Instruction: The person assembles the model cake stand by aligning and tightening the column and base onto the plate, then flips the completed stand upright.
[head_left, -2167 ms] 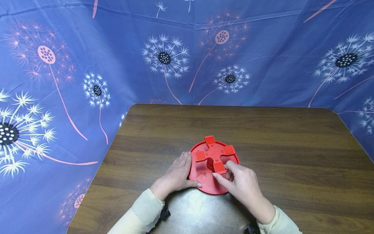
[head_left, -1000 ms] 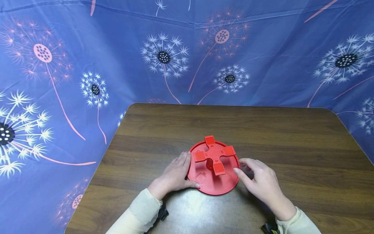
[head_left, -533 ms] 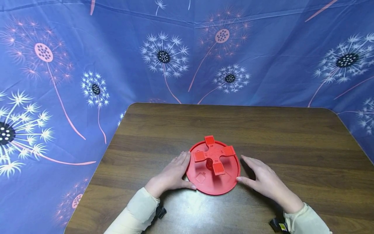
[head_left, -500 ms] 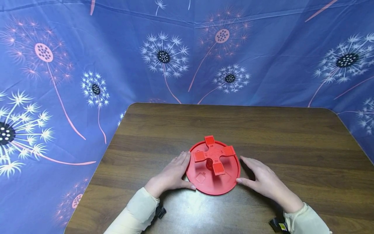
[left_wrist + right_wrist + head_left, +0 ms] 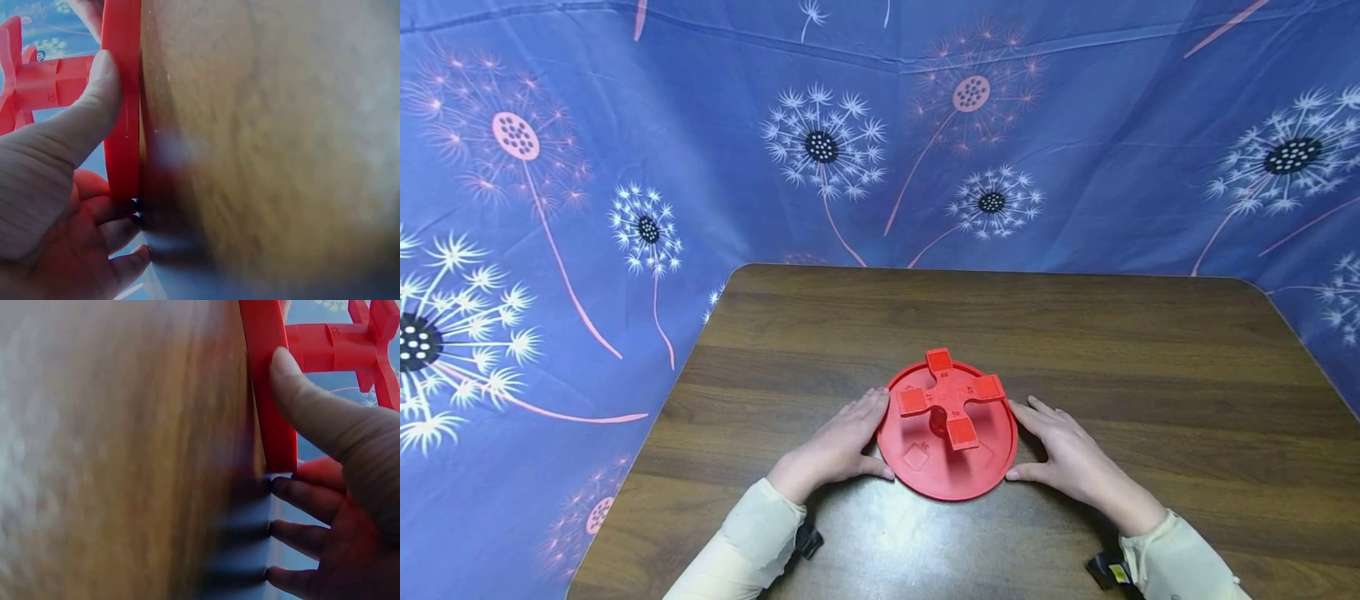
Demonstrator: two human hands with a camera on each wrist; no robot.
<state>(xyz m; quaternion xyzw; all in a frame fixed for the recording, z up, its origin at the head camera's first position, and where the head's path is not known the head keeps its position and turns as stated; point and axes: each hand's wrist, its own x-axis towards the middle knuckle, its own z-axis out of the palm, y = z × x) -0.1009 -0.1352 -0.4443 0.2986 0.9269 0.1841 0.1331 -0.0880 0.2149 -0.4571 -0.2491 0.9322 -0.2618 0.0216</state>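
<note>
A round red plastic base (image 5: 925,471) lies flat on the table. From its middle rises a short post (image 5: 937,421) topped by a red cross-shaped piece (image 5: 952,393) with square ends and small numbers. My left hand (image 5: 835,446) lies along the left of the base, fingers extended and thumb at the front left edge. Opposite it, my right hand (image 5: 1071,454) has its fingertips at the right rim and its thumb low on that side. In the left wrist view, the thumb lies against the base's side wall (image 5: 124,144); the right wrist view mirrors this on the wall (image 5: 269,406).
The brown wooden table (image 5: 820,325) has a bright glare spot near its front. Behind it hangs a blue cloth (image 5: 715,100) with dandelion prints. Black straps sit at both wrists, below pale sleeves (image 5: 1180,558).
My right hand has left the cross's front arm, moved right, then come in to the base's right rim. My left thumb has slid off the base to its front left edge.
</note>
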